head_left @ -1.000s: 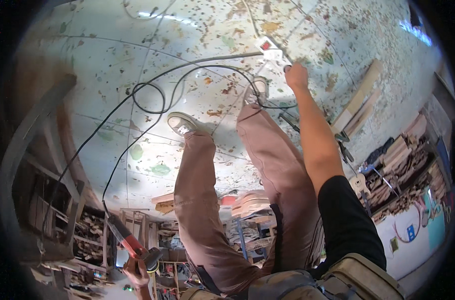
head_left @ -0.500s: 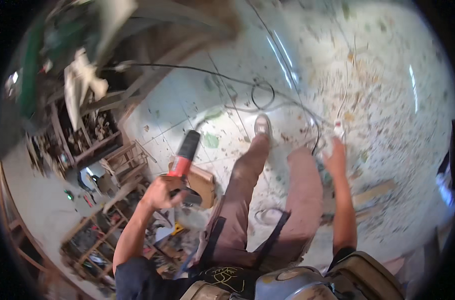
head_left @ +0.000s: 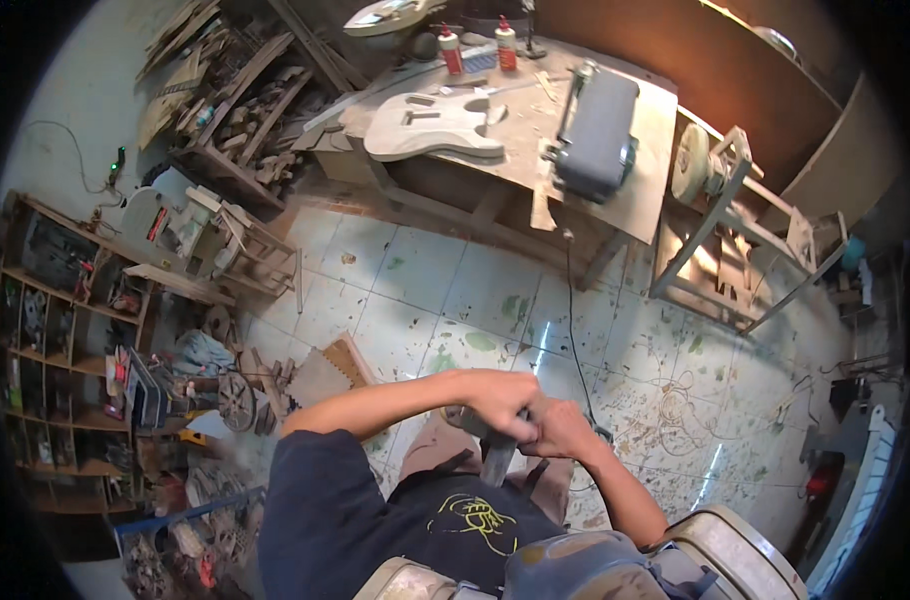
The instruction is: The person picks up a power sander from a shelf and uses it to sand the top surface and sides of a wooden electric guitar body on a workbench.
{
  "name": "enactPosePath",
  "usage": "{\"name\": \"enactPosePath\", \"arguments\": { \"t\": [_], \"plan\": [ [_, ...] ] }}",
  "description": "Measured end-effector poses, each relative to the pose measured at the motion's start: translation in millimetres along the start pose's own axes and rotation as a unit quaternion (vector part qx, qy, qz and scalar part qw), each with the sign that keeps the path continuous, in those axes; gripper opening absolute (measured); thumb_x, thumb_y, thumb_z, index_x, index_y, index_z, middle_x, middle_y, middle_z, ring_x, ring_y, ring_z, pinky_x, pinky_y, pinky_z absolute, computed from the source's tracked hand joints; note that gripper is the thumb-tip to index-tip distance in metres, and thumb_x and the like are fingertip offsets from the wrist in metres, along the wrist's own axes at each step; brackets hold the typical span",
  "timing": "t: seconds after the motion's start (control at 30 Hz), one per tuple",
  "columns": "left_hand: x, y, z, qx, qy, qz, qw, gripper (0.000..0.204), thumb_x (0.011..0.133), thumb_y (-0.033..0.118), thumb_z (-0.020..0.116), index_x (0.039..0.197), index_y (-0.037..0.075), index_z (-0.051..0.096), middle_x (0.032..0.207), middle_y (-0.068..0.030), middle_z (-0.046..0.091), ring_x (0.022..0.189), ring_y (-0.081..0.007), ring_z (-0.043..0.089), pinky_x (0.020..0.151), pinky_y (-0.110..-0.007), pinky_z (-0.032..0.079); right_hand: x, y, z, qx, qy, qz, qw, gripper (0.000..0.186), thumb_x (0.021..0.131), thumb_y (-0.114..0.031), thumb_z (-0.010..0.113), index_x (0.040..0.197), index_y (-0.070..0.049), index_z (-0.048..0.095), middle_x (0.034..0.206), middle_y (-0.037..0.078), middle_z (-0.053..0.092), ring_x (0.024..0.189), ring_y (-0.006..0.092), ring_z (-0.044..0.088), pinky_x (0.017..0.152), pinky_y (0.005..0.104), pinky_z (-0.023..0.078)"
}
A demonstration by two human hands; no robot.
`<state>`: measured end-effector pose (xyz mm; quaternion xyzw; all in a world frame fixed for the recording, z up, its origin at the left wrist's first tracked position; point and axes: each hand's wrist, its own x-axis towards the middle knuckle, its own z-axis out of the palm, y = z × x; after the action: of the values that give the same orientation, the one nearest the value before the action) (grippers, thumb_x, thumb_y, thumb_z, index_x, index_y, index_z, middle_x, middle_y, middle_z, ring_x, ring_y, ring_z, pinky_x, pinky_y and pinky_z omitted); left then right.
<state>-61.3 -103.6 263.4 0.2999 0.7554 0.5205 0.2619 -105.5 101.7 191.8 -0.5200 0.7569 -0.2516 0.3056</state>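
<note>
In front of my waist, my two hands come together over an angle grinder that is mostly hidden by them. My left hand [head_left: 502, 402] reaches across from the left, its fingers curled over the tool. Pressed up against it, my right hand [head_left: 565, 428] is closed too, round the tool's right side. A dark grey part of the angle grinder [head_left: 496, 462] shows below my knuckles, in front of my shirt. Its red body, seen earlier, is covered now.
Ahead stands a workbench [head_left: 655, 215] bearing an unpainted guitar body [head_left: 435, 130], a belt sander [head_left: 597, 130] and glue bottles [head_left: 506, 45]. A wooden frame with a wheel [head_left: 695, 165] is at right. Cluttered shelves [head_left: 75, 355] line the left. A cord [head_left: 572, 320] runs down to the floor.
My view has swung up from the floor to the workbench. The angle grinder has come from the left to my waist, and my right hand has moved in to join my left.
</note>
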Motion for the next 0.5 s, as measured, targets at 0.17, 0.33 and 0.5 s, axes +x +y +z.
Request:
{"name": "enactPosePath", "arguments": {
  "t": [0.17,0.33,0.5],
  "plan": [
    [-112,12,-55,0.139,0.471,0.029,0.871,0.023,0.092,0.021,0.066,0.103,0.001,0.070,0.085,-0.0132,0.069,0.079,-0.0282,0.068,0.077,-0.035,0.055,66,-69,22,0.169,0.065,0.193,0.964,0.067,0.063,-0.041,0.087,0.113,-0.002,0.066,0.095,0.019,0.073,0.086,0.0336,0.071,0.079,0.0418,0.054],
    [-221,-67,-29,-0.159,0.641,-0.165,0.733,0.029,0.093,0.021,0.070,0.110,-0.002,0.067,0.096,-0.0116,0.070,0.089,-0.0194,0.069,0.081,-0.032,0.055,143,-79,19,0.431,0.152,0.210,0.864,0.047,0.082,-0.032,0.082,0.105,0.004,0.062,0.082,0.004,0.064,0.075,0.0128,0.058,0.071,0.0290,0.049],
    [-161,-83,5,-0.253,0.398,-0.183,0.862,0.063,0.085,0.037,0.078,0.129,-0.003,0.058,0.111,-0.0158,0.069,0.098,-0.0224,0.068,0.087,-0.036,0.053,225,-81,-11,0.621,0.167,0.059,0.764,0.053,0.103,-0.050,0.045,0.131,-0.005,0.054,0.112,0.006,0.063,0.096,0.0136,0.059,0.085,0.0314,0.050]
  ]
}}
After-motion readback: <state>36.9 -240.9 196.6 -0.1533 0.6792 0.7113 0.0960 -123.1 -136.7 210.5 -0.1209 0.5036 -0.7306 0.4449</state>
